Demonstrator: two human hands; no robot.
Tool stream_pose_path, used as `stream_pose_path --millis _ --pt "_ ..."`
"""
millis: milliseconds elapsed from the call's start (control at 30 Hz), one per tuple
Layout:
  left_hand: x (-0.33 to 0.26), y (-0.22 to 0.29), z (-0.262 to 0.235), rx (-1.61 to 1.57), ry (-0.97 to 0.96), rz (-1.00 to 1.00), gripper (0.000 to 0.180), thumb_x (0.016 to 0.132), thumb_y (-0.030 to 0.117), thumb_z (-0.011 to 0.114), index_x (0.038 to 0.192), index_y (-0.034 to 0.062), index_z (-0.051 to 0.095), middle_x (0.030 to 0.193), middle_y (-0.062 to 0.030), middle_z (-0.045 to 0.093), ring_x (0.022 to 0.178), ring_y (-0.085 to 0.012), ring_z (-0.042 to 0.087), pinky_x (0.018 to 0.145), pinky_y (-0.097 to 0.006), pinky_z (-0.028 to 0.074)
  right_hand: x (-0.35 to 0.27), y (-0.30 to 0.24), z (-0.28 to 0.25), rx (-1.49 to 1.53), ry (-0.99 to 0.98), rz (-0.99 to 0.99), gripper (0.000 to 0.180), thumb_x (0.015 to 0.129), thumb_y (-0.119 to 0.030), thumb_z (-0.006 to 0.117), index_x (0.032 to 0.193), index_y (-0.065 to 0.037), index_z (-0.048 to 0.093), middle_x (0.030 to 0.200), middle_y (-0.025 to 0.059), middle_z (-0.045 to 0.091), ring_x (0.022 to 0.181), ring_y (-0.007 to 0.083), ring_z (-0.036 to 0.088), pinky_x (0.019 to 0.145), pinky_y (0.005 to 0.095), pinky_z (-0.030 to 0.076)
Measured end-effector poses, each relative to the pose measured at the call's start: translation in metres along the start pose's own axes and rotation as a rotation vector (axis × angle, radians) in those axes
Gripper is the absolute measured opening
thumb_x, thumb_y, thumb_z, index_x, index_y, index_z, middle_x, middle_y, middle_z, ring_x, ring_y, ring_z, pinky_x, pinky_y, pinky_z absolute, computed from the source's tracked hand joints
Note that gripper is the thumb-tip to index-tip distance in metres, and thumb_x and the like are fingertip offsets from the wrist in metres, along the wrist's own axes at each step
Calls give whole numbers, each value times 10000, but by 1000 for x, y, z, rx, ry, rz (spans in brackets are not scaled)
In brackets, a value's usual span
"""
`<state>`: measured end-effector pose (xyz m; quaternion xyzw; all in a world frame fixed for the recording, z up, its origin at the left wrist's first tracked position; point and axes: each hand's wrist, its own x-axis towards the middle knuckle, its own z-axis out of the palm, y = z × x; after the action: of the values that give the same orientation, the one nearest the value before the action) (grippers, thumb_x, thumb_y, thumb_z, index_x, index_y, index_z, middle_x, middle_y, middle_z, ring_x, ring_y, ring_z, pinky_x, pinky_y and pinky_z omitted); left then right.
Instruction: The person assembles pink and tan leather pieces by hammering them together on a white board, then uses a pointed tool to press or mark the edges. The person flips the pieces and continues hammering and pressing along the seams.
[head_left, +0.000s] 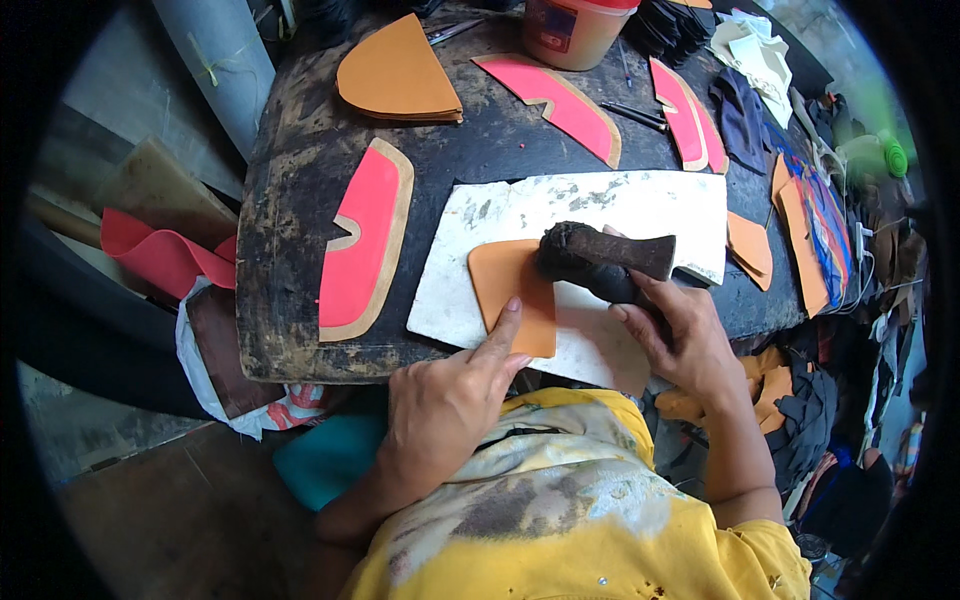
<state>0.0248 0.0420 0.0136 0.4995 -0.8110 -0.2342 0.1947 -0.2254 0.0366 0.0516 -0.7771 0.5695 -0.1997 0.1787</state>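
A small tan leather piece (510, 290) lies on a white stone slab (600, 210) on the dark round worktable (290, 180). My left hand (450, 400) presses its forefinger down on the piece's near edge. A dark, worn hammer (605, 258) is gripped in my right hand (685, 340), its rounded head resting on the right edge of the tan piece.
Pink-and-tan cut pieces (362, 240) (560, 100) (685, 115) lie around the slab. A stack of tan half-round pieces (395, 75) sits at the back left, an orange tub (570, 30) at the back. More tan pieces (750, 245) and scraps crowd the right edge.
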Motion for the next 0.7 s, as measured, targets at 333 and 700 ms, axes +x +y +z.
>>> stream_pose_path --millis 333,700 --pt "-4 -10 7 -43 38 6 531 945 234 675 1460 226 546 490 -102 544 431 -302 584 473 -429 465 -15 7 -4 -70 7 -10 335 884 -85 731 1150 90 628 730 194 612 559 333 565 583 333 478" --pt "-6 -8 18 -5 184 141 499 921 145 691 1409 103 590 542 -78 575 436 -241 590 450 -384 452 -6 11 -7 -149 90 9 591 888 -100 724 1443 -128 521 929 149 735 700 354 703 616 403 561"
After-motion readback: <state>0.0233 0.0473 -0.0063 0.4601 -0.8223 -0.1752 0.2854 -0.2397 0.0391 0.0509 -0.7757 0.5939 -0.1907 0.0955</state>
